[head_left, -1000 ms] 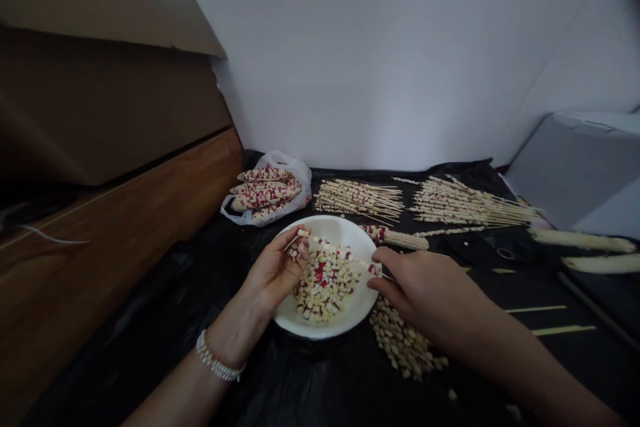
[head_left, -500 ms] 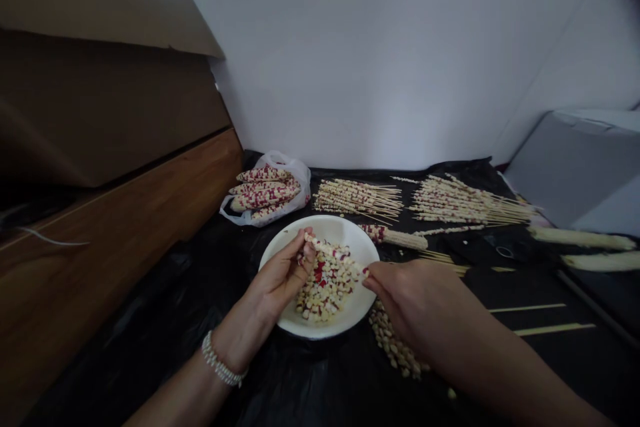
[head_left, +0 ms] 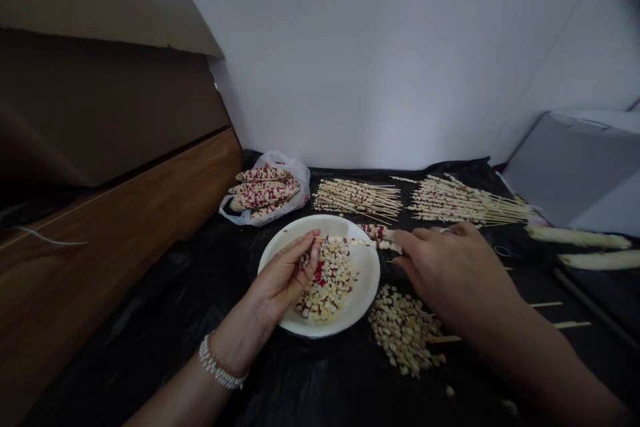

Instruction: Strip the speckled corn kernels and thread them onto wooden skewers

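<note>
A white plate [head_left: 367, 280] of loose white and red corn kernels [head_left: 327, 280] sits on the black sheet in front of me. Over the plate's left half my left hand [head_left: 285, 277] is curled, its fingers pinched on some kernels. My right hand [head_left: 450, 267] is at the plate's right rim, gripping a thin wooden skewer [head_left: 350, 241] threaded with kernels that points left over the plate. A second heap of loose kernels [head_left: 405, 330] lies on the sheet below my right hand.
At the back lie a plastic bag of red-and-white corn cobs [head_left: 265, 195] and two bundles of filled skewers [head_left: 357, 197] [head_left: 465, 207]. Stripped cobs [head_left: 580, 238] and bare skewers [head_left: 545, 305] lie to the right. Wooden furniture [head_left: 125, 213] is at left, a grey box [head_left: 575, 167] at right.
My right hand has moved up and to the right, carrying the threaded skewer toward the plate's far rim. My left hand has let go of the skewer's tip and stays over the kernels.
</note>
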The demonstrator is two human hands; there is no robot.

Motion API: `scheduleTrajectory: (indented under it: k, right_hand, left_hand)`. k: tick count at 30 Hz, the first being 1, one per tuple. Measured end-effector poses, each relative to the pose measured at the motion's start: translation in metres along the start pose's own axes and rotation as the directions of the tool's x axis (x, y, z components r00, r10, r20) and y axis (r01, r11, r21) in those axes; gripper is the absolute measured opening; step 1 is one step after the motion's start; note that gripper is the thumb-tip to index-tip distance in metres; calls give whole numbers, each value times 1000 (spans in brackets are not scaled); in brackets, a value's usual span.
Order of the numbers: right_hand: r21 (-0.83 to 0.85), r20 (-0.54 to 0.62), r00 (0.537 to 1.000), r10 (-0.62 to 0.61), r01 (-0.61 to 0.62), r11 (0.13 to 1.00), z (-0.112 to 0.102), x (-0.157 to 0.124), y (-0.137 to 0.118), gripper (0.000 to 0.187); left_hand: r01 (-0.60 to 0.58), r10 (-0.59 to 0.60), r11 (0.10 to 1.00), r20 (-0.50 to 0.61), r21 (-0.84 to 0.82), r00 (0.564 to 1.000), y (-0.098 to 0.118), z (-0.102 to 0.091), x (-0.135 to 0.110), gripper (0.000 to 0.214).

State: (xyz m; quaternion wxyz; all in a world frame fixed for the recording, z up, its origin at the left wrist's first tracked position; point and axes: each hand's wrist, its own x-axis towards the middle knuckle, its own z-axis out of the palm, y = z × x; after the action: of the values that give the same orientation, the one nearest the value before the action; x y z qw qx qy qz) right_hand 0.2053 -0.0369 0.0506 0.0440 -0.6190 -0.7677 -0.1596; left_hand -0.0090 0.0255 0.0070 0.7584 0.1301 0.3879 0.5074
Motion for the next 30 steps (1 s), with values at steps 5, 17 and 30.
scheduleTrajectory:
  k: [5,17,30]
  right_hand:
    - [135,-137,984,-112,130,982,10,1,-33,37]
    - [254,20,992,-124,115,960,31,5,-38,26]
    - [263,-22,992,-125,127,957,27,3,-41,29]
  left_hand:
    - [99,-98,995,13,-19,995,-21,6,-11,18]
    - [184,-195,980,187,76,963,-14,-4,-3,50]
    - [265,-266,964,72,20,961,-18,-1,-2,15]
